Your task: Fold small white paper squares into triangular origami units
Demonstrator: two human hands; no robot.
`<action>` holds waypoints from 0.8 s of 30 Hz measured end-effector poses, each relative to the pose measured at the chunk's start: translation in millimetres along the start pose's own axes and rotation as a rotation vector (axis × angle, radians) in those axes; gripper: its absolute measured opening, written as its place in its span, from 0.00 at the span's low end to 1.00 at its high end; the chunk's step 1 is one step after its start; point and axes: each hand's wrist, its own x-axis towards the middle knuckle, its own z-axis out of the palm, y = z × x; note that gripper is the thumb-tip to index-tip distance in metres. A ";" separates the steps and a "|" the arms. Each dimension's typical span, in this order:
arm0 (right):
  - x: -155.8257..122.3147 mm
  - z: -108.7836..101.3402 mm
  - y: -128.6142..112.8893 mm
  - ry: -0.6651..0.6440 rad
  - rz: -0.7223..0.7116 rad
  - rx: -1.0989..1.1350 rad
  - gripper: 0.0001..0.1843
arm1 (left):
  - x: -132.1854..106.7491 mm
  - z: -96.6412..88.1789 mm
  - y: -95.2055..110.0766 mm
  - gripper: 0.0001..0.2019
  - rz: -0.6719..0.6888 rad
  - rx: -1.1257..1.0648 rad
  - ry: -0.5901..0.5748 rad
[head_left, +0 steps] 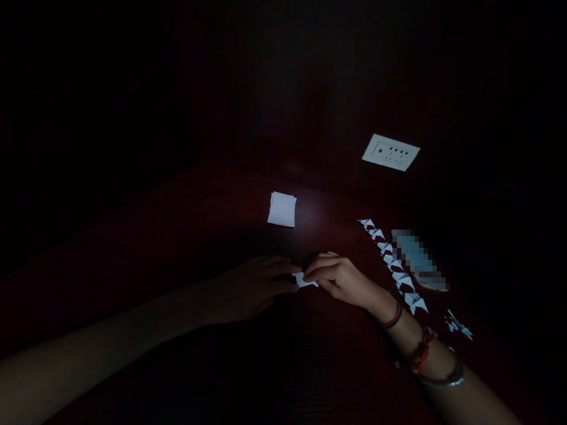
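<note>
A small piece of folded white paper (307, 282) lies low over the dark red table between my two hands. My left hand (259, 286), in shadow with a ring on one finger, grips its left edge between thumb and fingers. From the right, my right hand (343, 278) pinches the same paper, its fingertips covering part of it. The exact folds are too dim and too covered to make out. Beyond my hands sits a stack of white paper squares (282, 210).
Several folded white paper pieces (391, 260) form a slanting row right of my right hand. Beside them lies a flat phone-like object (419, 258), its face blurred. Small white scraps (459, 325) lie nearer. A wall socket (390, 152) is behind; the surroundings are very dark.
</note>
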 end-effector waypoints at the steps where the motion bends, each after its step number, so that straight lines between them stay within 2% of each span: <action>1: 0.2 -0.1 -0.4 0.001 0.000 0.001 0.12 | 0.2 -0.4 0.1 0.23 0.000 -0.002 0.000; 12: 0.5 -1.9 -3.7 -0.027 0.004 0.004 0.14 | 2.0 -3.1 2.6 0.23 -0.021 -0.028 -0.023; 16: -1.8 -3.0 -3.5 0.020 0.014 0.078 0.16 | 1.3 -4.0 4.0 0.23 -0.025 -0.019 -0.037; 21: -5.7 -5.3 -1.1 0.116 0.099 0.090 0.13 | 3.3 -6.4 5.9 0.22 -0.015 -0.026 -0.040; 24: -6.5 -6.0 0.2 0.087 0.103 0.033 0.13 | 4.6 -7.7 6.3 0.22 -0.010 -0.034 -0.029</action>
